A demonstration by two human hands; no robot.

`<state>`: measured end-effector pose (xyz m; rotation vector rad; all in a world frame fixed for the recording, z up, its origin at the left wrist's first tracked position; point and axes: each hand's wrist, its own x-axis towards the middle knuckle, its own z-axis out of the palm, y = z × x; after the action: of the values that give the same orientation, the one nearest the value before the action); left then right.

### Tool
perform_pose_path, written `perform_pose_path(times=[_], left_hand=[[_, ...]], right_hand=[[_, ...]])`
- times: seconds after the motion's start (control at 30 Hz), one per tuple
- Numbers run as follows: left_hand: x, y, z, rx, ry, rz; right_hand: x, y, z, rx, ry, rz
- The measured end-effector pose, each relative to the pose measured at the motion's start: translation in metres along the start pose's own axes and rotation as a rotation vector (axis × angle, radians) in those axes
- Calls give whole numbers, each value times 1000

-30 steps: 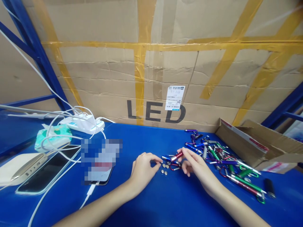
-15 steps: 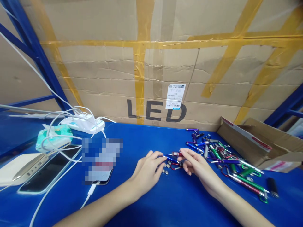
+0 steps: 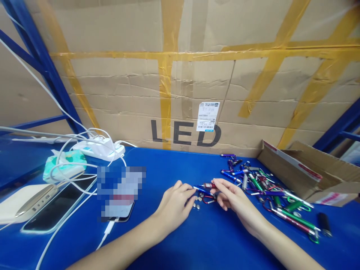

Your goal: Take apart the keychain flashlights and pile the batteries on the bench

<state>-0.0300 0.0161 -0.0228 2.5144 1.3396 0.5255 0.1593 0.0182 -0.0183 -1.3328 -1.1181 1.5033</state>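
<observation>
One blue tube (image 3: 203,191) slants lengthwise, left end farther away.

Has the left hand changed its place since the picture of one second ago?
Yes. Judged against the black letters LED on the carton, the left hand has shifted slightly to the right, nearer the right hand.

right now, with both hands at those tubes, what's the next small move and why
I'd probably draw the blue tube slightly leftward with the left hand: its fingertips are at the tube's left end, while the right hand holds the red tube close beside it. Small silver discs lie near the left fingers, so a gentle move seems safest.
</observation>
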Motion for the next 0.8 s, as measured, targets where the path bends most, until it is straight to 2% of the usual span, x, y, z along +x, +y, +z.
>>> perform_pose_path(times=[0.43, 0.8], left_hand=[[0, -5, -1, -15, 38, -100], [1, -5, -1, -60, 94, -164]], right_hand=[[-4, -6, 4, -16, 9, 6], [1, 0, 2, -75, -24, 3]])
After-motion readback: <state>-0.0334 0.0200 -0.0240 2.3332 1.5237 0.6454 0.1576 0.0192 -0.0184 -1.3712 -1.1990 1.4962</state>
